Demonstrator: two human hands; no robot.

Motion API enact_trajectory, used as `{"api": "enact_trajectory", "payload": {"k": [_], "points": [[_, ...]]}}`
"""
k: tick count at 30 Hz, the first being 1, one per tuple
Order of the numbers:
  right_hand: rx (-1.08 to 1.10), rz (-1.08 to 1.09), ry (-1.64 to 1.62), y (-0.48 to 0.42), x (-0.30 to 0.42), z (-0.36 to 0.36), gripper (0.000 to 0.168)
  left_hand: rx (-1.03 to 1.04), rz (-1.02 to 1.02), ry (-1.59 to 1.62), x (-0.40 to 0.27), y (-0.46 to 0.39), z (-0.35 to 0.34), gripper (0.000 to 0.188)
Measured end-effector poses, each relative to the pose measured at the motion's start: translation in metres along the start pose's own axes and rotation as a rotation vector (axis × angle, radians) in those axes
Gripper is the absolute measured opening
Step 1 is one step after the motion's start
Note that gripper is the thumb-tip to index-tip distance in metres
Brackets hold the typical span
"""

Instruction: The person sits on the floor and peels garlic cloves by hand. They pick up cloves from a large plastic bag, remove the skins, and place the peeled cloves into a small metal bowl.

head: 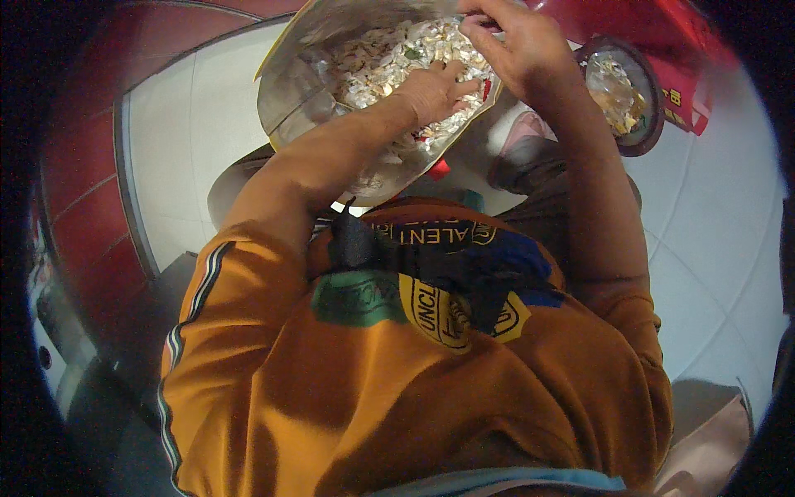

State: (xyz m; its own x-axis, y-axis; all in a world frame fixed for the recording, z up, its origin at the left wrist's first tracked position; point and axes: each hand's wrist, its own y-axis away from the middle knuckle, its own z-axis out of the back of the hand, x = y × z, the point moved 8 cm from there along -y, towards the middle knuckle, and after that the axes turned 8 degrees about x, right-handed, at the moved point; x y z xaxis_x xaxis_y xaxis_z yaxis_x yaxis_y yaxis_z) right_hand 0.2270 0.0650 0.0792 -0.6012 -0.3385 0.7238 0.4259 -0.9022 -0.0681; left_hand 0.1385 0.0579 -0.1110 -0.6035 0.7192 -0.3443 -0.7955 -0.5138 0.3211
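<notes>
A wide, pale container with a yellowish rim (267, 118), perhaps an opened sack, sits in front of my lap. Inside lies a heap of whitish pieces (366, 81) that look like garlic cloves with loose skins, with a green leaf-like bit (411, 52) among them. My left hand (435, 93) reaches into the heap, fingers spread and tips partly sunk among the pieces. Over the container's right side, my right hand (522, 46) is bent with thumb and fingers curled close together. Whether it pinches something there is hidden by the fingers and blur.
Right of the container stands a dark-rimmed bowl (646, 140) with clear plastic and pale scraps (612, 93). A red printed bag or box (686, 99) lies beyond it. Pale tiled floor (708, 192) spreads to the right; dark red tiles (81, 161) are at left.
</notes>
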Motion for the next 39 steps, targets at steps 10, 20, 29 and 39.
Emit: {"api": "enact_trajectory", "payload": {"k": [10,20,29,39], "points": [[-0.104,0.095,0.159,-0.024,-0.019,-0.020,0.029,-0.080,-0.047,0.053,0.030,0.005,-0.021,0.034],[0.108,0.035,0.206,-0.044,-0.006,-0.063,0.026,-0.281,0.454,1.463,0.081,0.074,0.013,0.032],[-0.051,-0.013,-0.122,-0.046,-0.012,-0.023,0.026,-0.363,0.187,2.466,0.062,0.097,0.050,0.042],[-0.067,-0.018,-0.243,-0.041,0.013,-0.014,0.023,-0.505,-0.301,2.627,0.037,0.077,0.084,0.051]]}}
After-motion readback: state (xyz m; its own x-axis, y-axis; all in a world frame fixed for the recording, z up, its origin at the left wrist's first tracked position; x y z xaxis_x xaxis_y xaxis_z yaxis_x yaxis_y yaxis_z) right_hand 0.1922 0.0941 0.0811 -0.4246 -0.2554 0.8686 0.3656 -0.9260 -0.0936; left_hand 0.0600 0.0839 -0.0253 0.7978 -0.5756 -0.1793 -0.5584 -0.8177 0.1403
